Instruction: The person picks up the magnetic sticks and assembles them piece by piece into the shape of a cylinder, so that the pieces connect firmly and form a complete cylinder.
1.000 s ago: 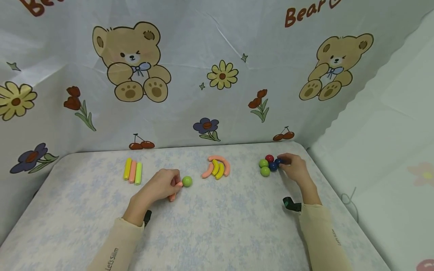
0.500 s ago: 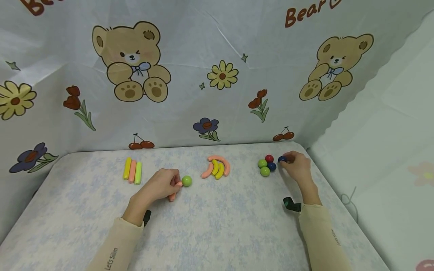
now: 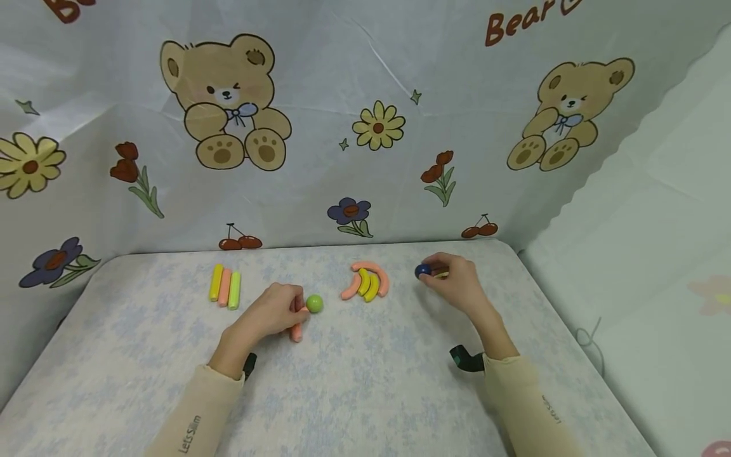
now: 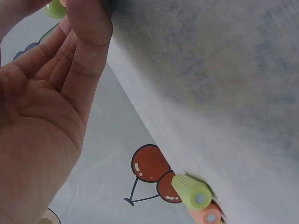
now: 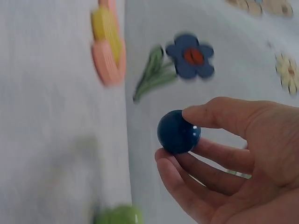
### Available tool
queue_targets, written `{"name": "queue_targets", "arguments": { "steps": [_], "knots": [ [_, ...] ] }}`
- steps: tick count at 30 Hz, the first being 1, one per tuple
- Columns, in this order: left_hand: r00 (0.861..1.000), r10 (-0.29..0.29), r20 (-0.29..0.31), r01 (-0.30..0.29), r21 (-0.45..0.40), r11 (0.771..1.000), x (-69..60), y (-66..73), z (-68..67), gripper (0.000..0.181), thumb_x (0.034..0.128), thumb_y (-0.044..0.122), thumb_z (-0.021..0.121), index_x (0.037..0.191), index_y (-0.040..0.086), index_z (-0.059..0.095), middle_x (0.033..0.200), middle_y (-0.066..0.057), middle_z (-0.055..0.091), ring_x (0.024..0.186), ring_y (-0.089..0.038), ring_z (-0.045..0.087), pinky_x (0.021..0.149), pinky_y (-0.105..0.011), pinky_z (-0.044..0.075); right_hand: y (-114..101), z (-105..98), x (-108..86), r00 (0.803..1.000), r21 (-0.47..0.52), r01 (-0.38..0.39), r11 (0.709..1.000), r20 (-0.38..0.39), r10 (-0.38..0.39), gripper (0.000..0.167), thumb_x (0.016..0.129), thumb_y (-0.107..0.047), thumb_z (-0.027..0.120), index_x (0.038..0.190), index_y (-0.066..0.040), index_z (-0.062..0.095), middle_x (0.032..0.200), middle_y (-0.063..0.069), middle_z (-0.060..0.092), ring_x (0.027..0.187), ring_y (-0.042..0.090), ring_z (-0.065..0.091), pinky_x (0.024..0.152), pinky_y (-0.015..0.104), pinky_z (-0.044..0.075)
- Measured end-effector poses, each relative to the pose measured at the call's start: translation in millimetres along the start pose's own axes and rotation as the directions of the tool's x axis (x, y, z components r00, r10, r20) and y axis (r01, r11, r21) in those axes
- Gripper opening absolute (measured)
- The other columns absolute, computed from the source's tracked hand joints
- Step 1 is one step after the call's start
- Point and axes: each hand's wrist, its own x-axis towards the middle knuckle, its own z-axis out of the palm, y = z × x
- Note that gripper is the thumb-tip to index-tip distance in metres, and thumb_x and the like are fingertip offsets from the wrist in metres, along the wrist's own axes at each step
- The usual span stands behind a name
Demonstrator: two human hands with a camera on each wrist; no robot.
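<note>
My right hand (image 3: 461, 284) pinches a glossy dark blue ball (image 3: 422, 271) between thumb and fingers, right of the centre arch. In the right wrist view the blue ball (image 5: 175, 133) sits at the fingertips. A green ball (image 5: 119, 215) shows at that view's lower edge; the hand hides most of the other balls in the head view. My left hand (image 3: 271, 312) is lowered at the table, thumb and fingers curled on a pink piece (image 3: 296, 333), mostly covered. Right beside its fingertips lies another green ball (image 3: 315, 303).
At the table's centre back, pink curved pieces (image 3: 381, 279) surround yellow curved pieces (image 3: 371, 289). On the left stand yellow (image 3: 216, 283), pink (image 3: 225, 289) and light green (image 3: 235, 291) sticks, side by side. A bear-print cloth (image 3: 308, 190) hangs behind the table (image 3: 365, 381).
My right hand first drew the blue ball rightward from the cluster, then carried it left across it. The left hand stays in place; the pink piece's lower end has shifted slightly right.
</note>
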Motion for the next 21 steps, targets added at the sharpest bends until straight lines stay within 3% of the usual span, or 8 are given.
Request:
{"name": "queue_targets", "arguments": {
  "steps": [6, 15, 18, 21],
  "knots": [
    [1.000, -0.014, -0.012, 0.014, -0.005, 1.000, -0.3, 2.7, 3.0, 0.026, 0.0962, 0.015, 0.074, 0.075, 0.011, 0.060, 0.056, 0.000, 0.056, 0.048, -0.014, 0.053, 0.051, -0.030, 0.045, -40, 39, -10.9, 0.987, 0.070, 0.064, 0.996, 0.144, -0.073, 0.026, 0.092, -0.016, 0.083, 0.116, -0.008, 0.076, 0.106, 0.005, 0.078, 0.097, 0.019, 0.073, 0.084, 0.034, 0.063],
    [0.999, -0.050, 0.002, 0.050, -0.035, 0.998, 0.1, 8.7, 11.1, 0.029, 0.0982, 0.019, 0.074, 0.074, 0.011, 0.058, 0.054, -0.002, 0.055, 0.041, -0.015, 0.054, 0.045, -0.030, 0.046, -72, 85, -35.4, 0.922, 0.204, 0.144, 0.968, 0.327, -0.206, 0.024, 0.090, -0.008, 0.083, 0.112, -0.004, 0.075, 0.104, 0.008, 0.077, 0.096, 0.022, 0.074, 0.079, 0.027, 0.062],
    [0.998, -0.065, 0.004, 0.065, -0.042, 0.997, -0.1, 9.5, 11.5, 0.029, 0.0991, 0.020, 0.074, 0.075, 0.010, 0.059, 0.052, -0.004, 0.057, 0.038, -0.015, 0.054, 0.042, -0.029, 0.044, -77, 96, -40.1, 0.902, 0.227, 0.159, 0.961, 0.363, -0.235, 0.023, 0.091, -0.009, 0.083, 0.112, -0.005, 0.075, 0.103, 0.007, 0.077, 0.096, 0.021, 0.074, 0.079, 0.027, 0.061],
    [0.998, -0.068, -0.001, 0.068, -0.039, 0.997, -0.4, 9.9, 12.0, 0.030, 0.0999, 0.021, 0.073, 0.076, 0.010, 0.059, 0.049, -0.003, 0.056, 0.036, -0.015, 0.054, 0.039, -0.028, 0.041, -81, 105, -43.4, 0.893, 0.233, 0.169, 0.958, 0.374, -0.249, 0.023, 0.091, -0.009, 0.083, 0.112, -0.006, 0.075, 0.103, 0.006, 0.078, 0.095, 0.019, 0.074, 0.080, 0.028, 0.061]
  ]
}}
